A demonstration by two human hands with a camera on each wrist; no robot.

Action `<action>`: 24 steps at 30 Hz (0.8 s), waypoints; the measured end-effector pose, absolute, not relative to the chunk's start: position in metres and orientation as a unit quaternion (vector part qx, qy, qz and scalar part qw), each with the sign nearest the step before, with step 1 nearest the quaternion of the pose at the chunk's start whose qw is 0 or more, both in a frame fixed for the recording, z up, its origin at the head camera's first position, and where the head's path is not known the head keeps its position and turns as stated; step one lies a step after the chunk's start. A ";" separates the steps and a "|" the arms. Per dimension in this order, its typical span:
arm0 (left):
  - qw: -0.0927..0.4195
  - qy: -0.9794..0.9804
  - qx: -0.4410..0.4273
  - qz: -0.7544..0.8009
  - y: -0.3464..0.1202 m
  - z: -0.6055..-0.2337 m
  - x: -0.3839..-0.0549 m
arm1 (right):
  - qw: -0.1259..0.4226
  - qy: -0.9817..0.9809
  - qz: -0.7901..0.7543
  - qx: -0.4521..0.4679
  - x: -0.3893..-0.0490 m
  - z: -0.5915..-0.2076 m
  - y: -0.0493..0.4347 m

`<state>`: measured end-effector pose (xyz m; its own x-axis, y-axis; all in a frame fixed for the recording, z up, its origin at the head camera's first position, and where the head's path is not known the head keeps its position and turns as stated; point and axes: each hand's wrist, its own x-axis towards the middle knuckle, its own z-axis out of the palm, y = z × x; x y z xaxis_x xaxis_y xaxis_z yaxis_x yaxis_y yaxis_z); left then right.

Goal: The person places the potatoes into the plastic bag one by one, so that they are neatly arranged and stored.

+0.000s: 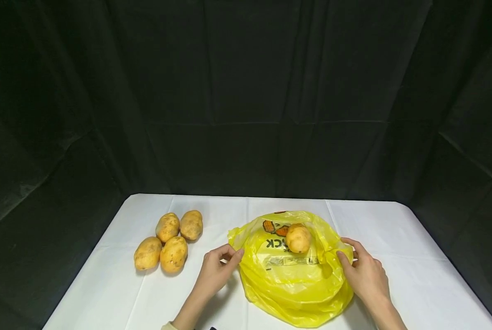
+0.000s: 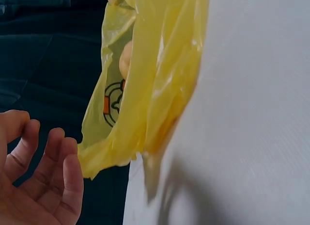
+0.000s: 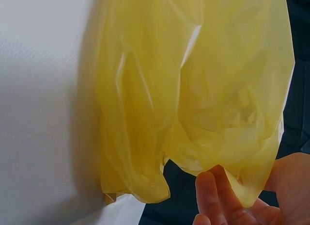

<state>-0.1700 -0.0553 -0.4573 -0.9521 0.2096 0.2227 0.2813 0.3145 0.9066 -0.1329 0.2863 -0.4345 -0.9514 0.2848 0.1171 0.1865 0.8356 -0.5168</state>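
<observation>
A yellow plastic bag (image 1: 287, 293) with dark print lies spread at the front middle, its mouth facing up. In that mouth sits one potato (image 1: 298, 238), which partly shows in the left wrist view too. My right hand (image 1: 365, 272) pinches the bag's right rim between thumb and fingers, and in the right wrist view the film drapes over the fingers (image 3: 208, 191). At the bag's left edge is my left hand (image 1: 218, 268), fingers loosely bent; the left wrist view shows no film between the thumb and fingers (image 2: 72, 181).
Several potatoes (image 1: 173, 254) sit in a cluster at the left of the white-covered table (image 1: 402, 238). Black cloth (image 1: 246, 101) hangs behind the table and along both sides. A small dark object (image 1: 213, 328) peeks in at the bottom edge.
</observation>
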 end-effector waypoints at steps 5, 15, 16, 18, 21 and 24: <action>0.044 -0.819 -0.136 -0.556 -0.065 -0.462 -0.169 | 0.093 -0.953 0.259 -0.126 -0.133 -0.434 0.285; 0.018 -0.833 -0.091 -0.545 -0.088 -0.469 -0.161 | 0.100 -0.953 0.260 -0.119 -0.133 -0.437 0.287; 0.015 -0.834 -0.088 -0.544 -0.091 -0.470 -0.160 | 0.101 -0.953 0.261 -0.119 -0.132 -0.438 0.287; 0.010 -0.837 -0.082 -0.542 -0.097 -0.472 -0.159 | 0.099 -0.952 0.263 -0.119 -0.132 -0.438 0.287; 0.011 -0.840 -0.066 -0.539 -0.106 -0.473 -0.157 | 0.096 -0.951 0.267 -0.119 -0.132 -0.438 0.287; 0.021 -0.843 -0.046 -0.535 -0.115 -0.471 -0.155 | 0.097 -0.951 0.268 -0.119 -0.131 -0.438 0.287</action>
<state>-0.1552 -0.1147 -0.4715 -0.9949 0.0554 0.0838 0.0994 0.4225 0.9009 -0.1314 0.2867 -0.4375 -0.9530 0.2779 0.1203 0.1741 0.8280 -0.5330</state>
